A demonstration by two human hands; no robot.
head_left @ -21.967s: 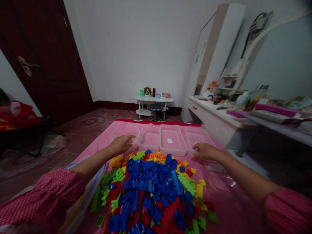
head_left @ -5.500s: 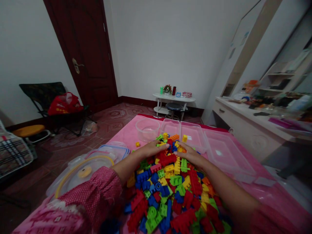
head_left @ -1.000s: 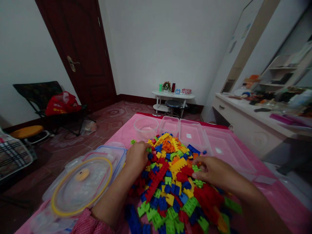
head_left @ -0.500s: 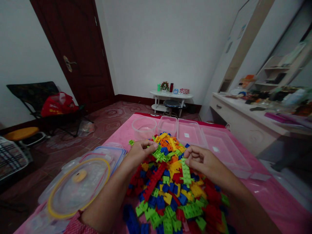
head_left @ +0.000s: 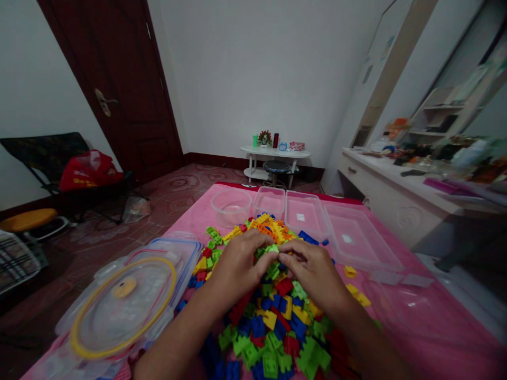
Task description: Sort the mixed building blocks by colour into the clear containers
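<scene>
My left hand [head_left: 243, 258] and my right hand [head_left: 312, 266] meet over a heap of plastic building blocks [head_left: 269, 319]. Between their fingertips is a light green building block [head_left: 272, 248], pinched from both sides; the fingers cover part of it. Directly below, more green pieces [head_left: 273, 270] show in the gap between the hands. Red, blue, yellow and green blocks spread under both wrists, with orange and yellow ones [head_left: 277, 229] beyond the fingers. My forearms hide parts of the heap.
Behind the heap stand a round clear tub [head_left: 231, 207] and several rectangular clear containers [head_left: 307, 214]. Stacked lids, one with a yellow rim [head_left: 173, 285], lie at the left on the pink cloth [head_left: 194, 217]. Loose yellow blocks [head_left: 358, 295] lie at the right.
My hands have come together from apart, now meeting at a green block. The long green piece that hung from my right hand no longer shows there. The view has shifted slightly.
</scene>
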